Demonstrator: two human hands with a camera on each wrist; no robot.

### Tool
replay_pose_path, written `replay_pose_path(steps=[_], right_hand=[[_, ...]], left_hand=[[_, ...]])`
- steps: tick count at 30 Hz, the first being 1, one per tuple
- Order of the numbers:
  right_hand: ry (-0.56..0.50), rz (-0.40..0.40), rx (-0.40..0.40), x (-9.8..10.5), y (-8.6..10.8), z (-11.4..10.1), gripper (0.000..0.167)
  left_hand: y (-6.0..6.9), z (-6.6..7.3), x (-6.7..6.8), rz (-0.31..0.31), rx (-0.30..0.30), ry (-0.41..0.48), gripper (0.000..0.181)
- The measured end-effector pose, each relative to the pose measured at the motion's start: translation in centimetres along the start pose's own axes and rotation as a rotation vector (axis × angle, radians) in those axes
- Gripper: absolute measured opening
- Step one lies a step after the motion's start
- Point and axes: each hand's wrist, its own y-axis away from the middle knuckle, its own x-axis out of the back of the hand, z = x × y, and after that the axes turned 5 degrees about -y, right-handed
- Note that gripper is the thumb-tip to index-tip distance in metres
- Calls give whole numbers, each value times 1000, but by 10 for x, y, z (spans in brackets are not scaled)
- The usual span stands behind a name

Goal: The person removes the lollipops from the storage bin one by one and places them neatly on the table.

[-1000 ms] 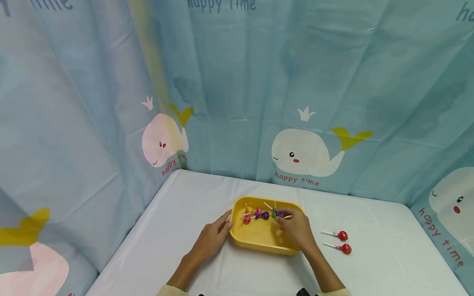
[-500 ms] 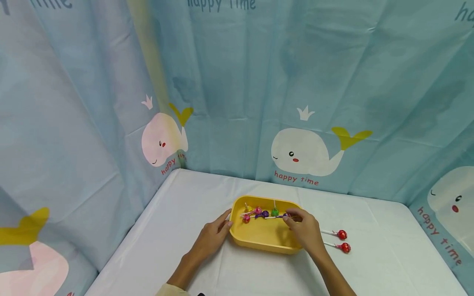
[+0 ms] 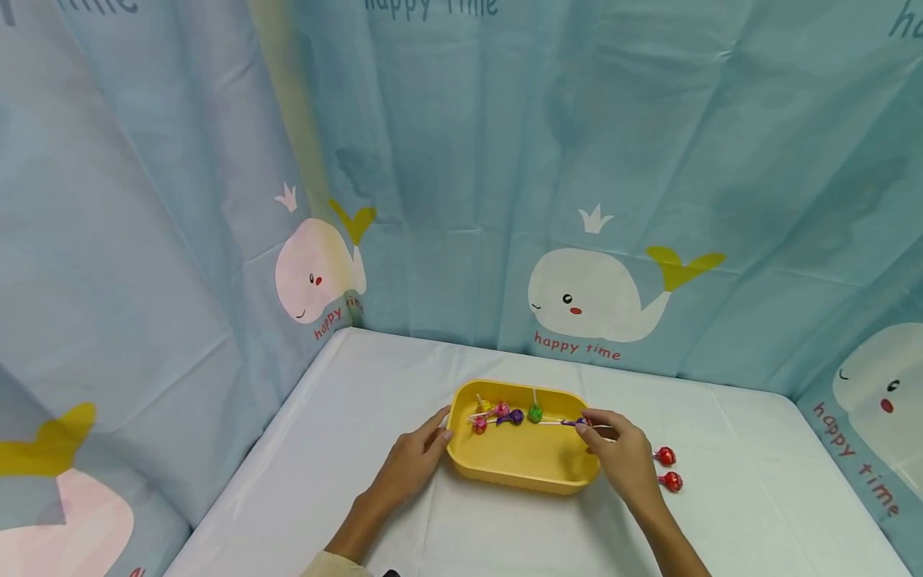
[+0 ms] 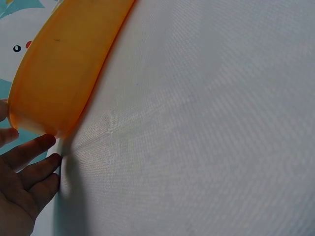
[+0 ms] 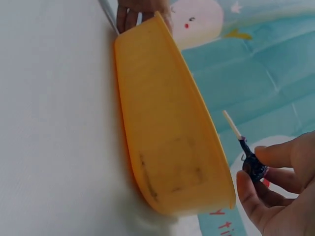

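Observation:
My right hand point(image 3: 627, 457) pinches a purple-wrapped lollipop point(image 3: 570, 421) above the right rim of the yellow tray point(image 3: 505, 458), its white stick pointing left. In the right wrist view, thumb and fingers of my right hand point(image 5: 285, 182) hold the dark candy head point(image 5: 254, 168) just outside the tray wall point(image 5: 162, 123). At the tray's left end, my left hand point(image 3: 407, 465) touches the outer wall with nearly straight fingers; the left wrist view shows this hand point(image 4: 24, 187) against the orange wall point(image 4: 64, 73).
Inside the tray lie a green lollipop point(image 3: 534, 413), a purple one point(image 3: 516, 417), a yellow one point(image 3: 485, 406) and pink ones point(image 3: 501, 409). Two red lollipops point(image 3: 665, 456) point(image 3: 671, 481) lie right of the tray, their sticks hidden by my right hand. A whale-print curtain point(image 3: 447, 160) hangs behind the table.
My right hand has moved right with the purple lollipop, from beside the green one to the tray's right rim, now covering the red lollipops' sticks. My left hand has stayed in place.

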Motion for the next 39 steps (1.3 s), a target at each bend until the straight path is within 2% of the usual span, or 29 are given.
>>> replay_pose_path(steps=[20, 28, 39], right_hand=[[-43, 60, 20, 21, 13, 19, 35], [-32, 65, -16, 36, 19, 28, 39], [-16, 98, -101, 45, 27, 41, 47]], left_hand=[[0, -1, -1, 1, 18, 3, 55], [0, -1, -2, 0, 14, 1, 55], [-1, -1, -2, 8, 16, -11, 55]])
